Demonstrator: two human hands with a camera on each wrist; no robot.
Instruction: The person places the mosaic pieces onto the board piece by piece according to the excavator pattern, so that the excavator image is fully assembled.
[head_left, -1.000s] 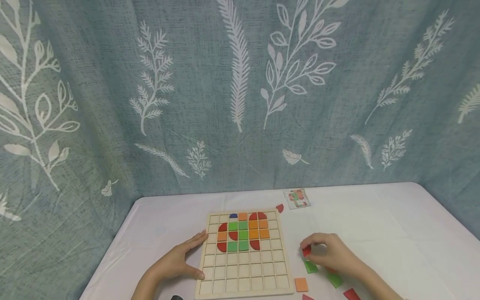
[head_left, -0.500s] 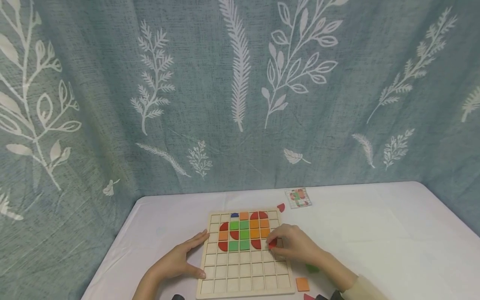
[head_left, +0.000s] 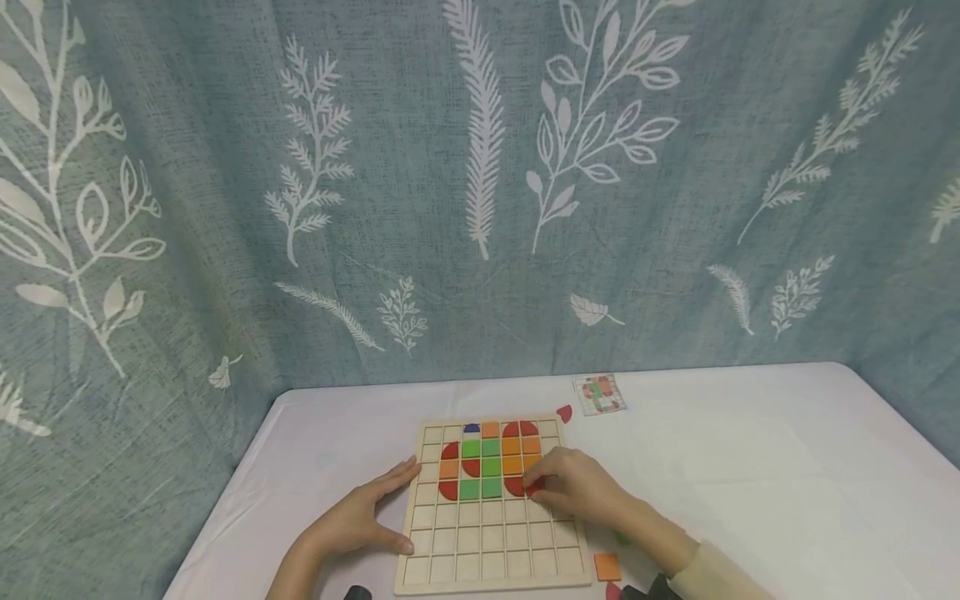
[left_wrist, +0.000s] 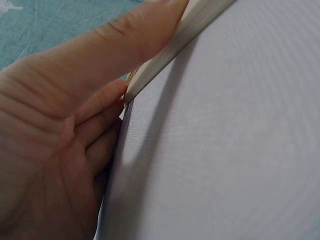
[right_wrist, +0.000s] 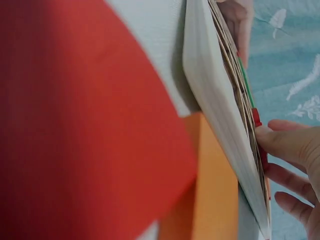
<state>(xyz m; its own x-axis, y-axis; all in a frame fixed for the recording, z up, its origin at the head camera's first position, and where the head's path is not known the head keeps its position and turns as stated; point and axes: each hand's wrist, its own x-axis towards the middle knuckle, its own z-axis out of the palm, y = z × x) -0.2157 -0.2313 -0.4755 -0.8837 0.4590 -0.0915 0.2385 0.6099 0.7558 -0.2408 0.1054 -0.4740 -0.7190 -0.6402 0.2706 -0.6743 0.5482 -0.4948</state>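
A light wooden grid board [head_left: 480, 575] lies on the table, with a cluster of red, green, orange and blue tiles in its upper cells. My left hand [head_left: 356, 521] rests along the board's left edge, thumb and fingers spread; the left wrist view shows the thumb [left_wrist: 125, 37] against the wooden rim. At the right side of the cluster, my right hand [head_left: 581, 487] pinches a small red tile [head_left: 536, 486] beside another red rounded tile [head_left: 513, 486]. From the right wrist, the thumb [right_wrist: 272, 140] is seen at a red tile's edge, and the hand partly hides the board's right side.
Near the board's right corner lies an orange square tile [head_left: 607, 567], with a red tile [head_left: 613, 591] below it. A printed pattern card [head_left: 600, 394] and a red rounded tile [head_left: 565, 413] sit behind the board. A leaf-patterned curtain [head_left: 480, 317] hangs at the back.
My right hand has carried the red tile leftward from the loose tiles at the right onto the board, beside the red rounded tile. The left hand stays at the board's edge.
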